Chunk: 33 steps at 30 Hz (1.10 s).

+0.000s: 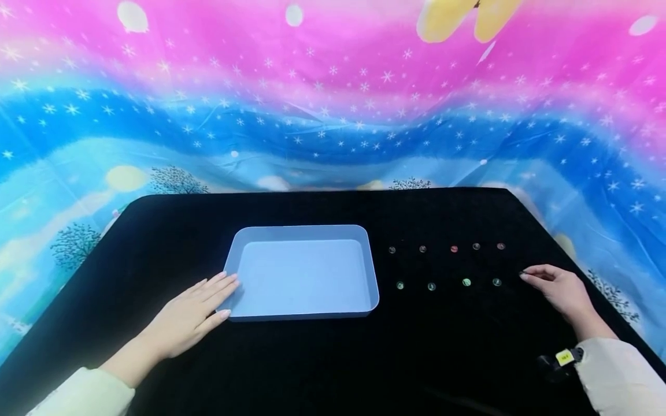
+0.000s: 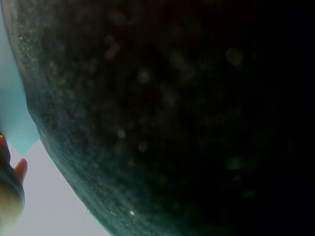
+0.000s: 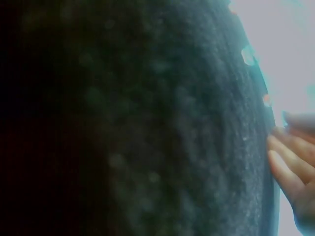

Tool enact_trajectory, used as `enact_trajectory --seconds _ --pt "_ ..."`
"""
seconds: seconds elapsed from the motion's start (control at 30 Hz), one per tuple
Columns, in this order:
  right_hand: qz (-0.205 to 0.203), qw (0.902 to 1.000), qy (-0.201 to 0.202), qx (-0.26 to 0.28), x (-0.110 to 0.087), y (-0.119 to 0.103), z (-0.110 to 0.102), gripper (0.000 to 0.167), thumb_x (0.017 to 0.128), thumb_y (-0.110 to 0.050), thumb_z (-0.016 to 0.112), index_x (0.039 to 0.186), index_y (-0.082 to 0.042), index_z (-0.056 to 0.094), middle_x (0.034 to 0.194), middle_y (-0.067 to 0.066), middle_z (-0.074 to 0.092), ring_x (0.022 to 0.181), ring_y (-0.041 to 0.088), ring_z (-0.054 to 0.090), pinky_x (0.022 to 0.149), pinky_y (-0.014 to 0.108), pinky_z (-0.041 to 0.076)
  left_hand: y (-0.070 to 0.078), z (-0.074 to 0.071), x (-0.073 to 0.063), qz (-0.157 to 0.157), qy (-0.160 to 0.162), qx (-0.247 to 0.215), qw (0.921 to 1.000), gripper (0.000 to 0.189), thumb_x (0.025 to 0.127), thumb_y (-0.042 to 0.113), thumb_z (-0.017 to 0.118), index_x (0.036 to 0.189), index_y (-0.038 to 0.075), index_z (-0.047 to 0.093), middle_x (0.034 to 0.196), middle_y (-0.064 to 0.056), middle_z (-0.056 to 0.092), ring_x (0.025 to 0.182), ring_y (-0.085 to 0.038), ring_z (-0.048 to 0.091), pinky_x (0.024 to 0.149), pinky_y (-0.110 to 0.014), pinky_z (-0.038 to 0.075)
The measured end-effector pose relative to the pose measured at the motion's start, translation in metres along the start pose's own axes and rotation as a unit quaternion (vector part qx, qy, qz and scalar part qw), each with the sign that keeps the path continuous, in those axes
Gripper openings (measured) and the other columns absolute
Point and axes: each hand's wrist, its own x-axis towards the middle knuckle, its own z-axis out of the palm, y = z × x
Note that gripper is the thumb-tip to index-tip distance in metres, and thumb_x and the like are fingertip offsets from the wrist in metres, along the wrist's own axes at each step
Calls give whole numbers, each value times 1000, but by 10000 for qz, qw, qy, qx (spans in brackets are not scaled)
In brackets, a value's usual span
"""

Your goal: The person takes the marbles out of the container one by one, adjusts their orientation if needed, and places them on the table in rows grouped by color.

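Observation:
A light blue rectangular tray [image 1: 302, 233] lies on the black-covered table. My left hand [image 1: 187, 315] rests on its left wall near the front corner, fingers straight. To the right of the tray, small glass marbles stand in two rows, among them a red marble [image 1: 454, 249] and a green marble [image 1: 466, 282]. At the right end of the front row my right hand [image 1: 559, 289] pinches a small dark marble [image 1: 522, 274] between thumb and index finger, mostly hidden by the fingertips. The right wrist view shows those bent fingers [image 3: 290, 157] at its edge, close to the cloth.
Black cloth [image 1: 312, 370] covers the table. A colourful curtain [image 1: 333, 115] hangs behind and along both sides. A black strap device with a yellow label [image 1: 564, 357] sits at my right wrist. Both wrist views are mostly filled by dark, blurred cloth.

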Motion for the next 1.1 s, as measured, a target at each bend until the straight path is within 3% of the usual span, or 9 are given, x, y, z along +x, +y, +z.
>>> enact_trajectory --seconds 0.17,0.4,0.7,1.1 --pt "-169 9996 -124 -194 0 -1 3 39 84 -33 54 99 2 59 96 25 57 82 35 52 60 43 40 0 0 -1 -21 -71 -19 10000 47 88 32 47 129 10 41 135 -3 35 126 -21 24 101 -20 3" --pt "-155 9991 -198 -339 -2 1 7 33 85 -28 53 99 1 59 96 24 58 81 36 54 58 41 43 1 2 -2 -79 -108 -35 9999 47 88 32 46 129 10 41 135 -3 35 126 -20 24 101 -20 4" --pt "-209 9990 -155 -356 -3 2 6 28 84 -23 56 95 2 60 91 21 61 70 21 57 56 38 43 2 3 -3 -111 -115 -20 9999 47 88 33 47 129 11 41 135 -2 35 126 -19 24 102 -21 5" --pt "-305 9990 -104 -296 1 -3 2 26 85 -22 55 96 2 59 91 21 61 64 -6 48 57 33 42 1 -1 0 -55 -36 -12 10000 47 88 32 47 129 10 42 134 -3 36 126 -20 24 102 -20 3"
